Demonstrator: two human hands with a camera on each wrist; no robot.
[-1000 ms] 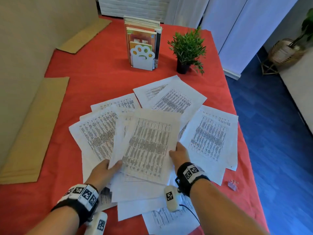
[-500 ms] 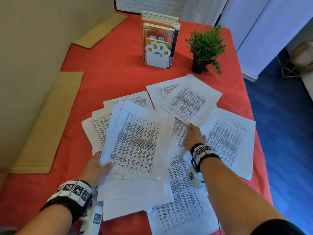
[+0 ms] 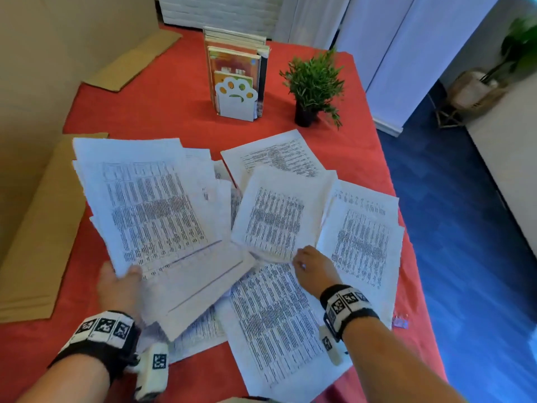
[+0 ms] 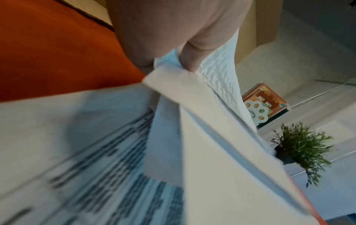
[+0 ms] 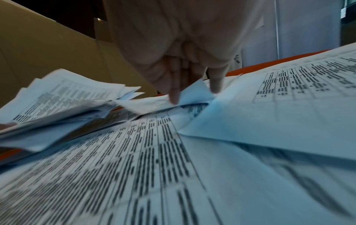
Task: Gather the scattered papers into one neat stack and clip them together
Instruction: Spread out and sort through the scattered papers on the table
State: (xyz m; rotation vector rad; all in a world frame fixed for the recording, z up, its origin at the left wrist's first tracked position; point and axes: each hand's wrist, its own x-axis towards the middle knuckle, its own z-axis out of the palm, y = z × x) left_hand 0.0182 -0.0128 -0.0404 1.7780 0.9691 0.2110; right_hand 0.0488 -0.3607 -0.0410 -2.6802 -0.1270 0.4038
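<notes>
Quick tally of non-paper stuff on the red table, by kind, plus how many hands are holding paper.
Potted plant: 1
Paw bookend: 1
Book row: 1
Binder clip: 1
Cardboard pieces: 2
Total: 6
Hands holding paper: 2. The left hand grips a sheaf; the right hand pinches a sheet.

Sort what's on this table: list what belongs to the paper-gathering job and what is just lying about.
Job:
- bundle of papers gripped by left hand
- loose sheets on the cloth
- sheet right hand is lifting
- binder clips

Lying about:
- potted plant
- books in paw bookend
- cardboard pieces
</notes>
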